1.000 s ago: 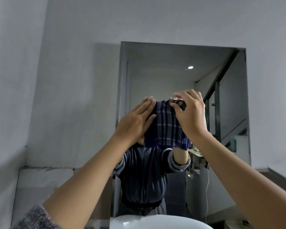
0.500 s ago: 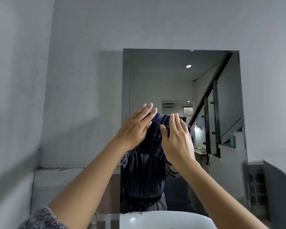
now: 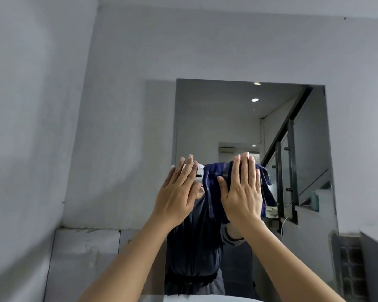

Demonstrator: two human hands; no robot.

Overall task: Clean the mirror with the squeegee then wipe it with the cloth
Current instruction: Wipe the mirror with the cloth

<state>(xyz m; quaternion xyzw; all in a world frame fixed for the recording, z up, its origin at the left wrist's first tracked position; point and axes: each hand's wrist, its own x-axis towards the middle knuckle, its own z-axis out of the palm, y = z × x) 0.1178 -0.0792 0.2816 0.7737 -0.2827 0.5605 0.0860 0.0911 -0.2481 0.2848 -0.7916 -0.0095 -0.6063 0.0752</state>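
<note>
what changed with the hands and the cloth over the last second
Both hands went from pinching the plaid cloth by its top edge to flat. The right hand now presses it to the mirror; the left hand has let go beside it. The cloth stayed at mid-mirror height.

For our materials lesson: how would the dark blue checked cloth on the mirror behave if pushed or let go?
The dark blue checked cloth hangs in folds, so probably floppy. Pressed flat by the right hand, it likely slides easily on the mirror, and drops if released.

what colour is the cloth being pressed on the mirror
Dark navy blue with thin pale stripes, a plaid-like pattern. The cloth shows best in the head view.
</note>
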